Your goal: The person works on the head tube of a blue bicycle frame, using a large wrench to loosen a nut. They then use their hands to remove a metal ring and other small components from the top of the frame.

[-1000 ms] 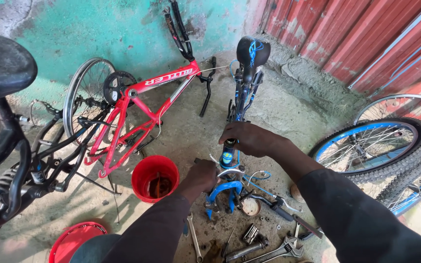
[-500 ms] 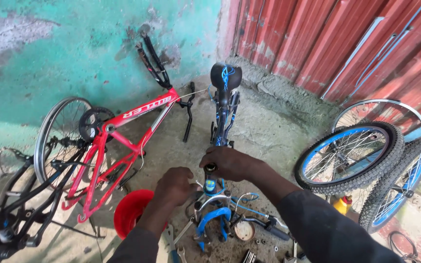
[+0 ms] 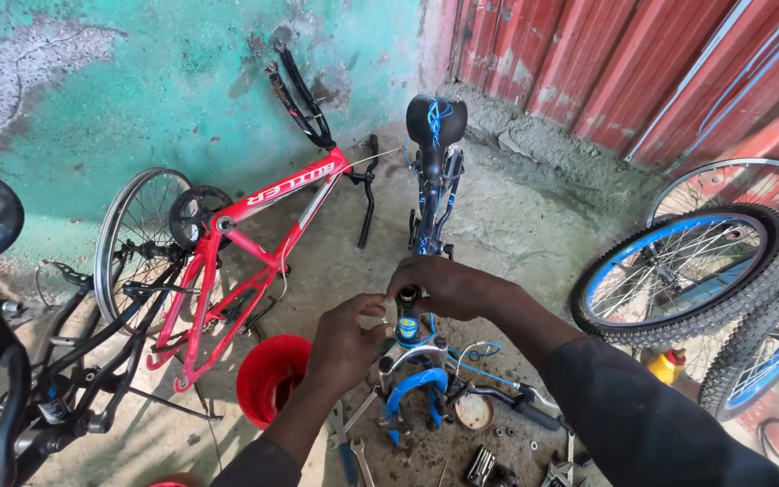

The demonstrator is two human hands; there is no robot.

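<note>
Blue-painted bicycle frame [image 3: 427, 225] lying inverted on concrete floor [image 3: 534, 225], steerer tube end [image 3: 407, 298] being worked at fork top. Left hand [image 3: 346, 347] being pinched narrow beside tube; right hand [image 3: 448, 287] being curled over tube top, small part possibly held, cannot tell. Judgement: tube best kept steadied, fingers kept square to opening, loose parts kept clear of red plastic bucket [image 3: 268, 379].

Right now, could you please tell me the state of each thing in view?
Left hand: fingers at the steerer tube.
Right hand: gripping the tube's top.
Blue bike frame: wheels off, saddle away from the camera.
Red bike frame: propped upside down.
Red bucket: upright, open.
Blue-rimmed wheel: detached, standing.
</note>
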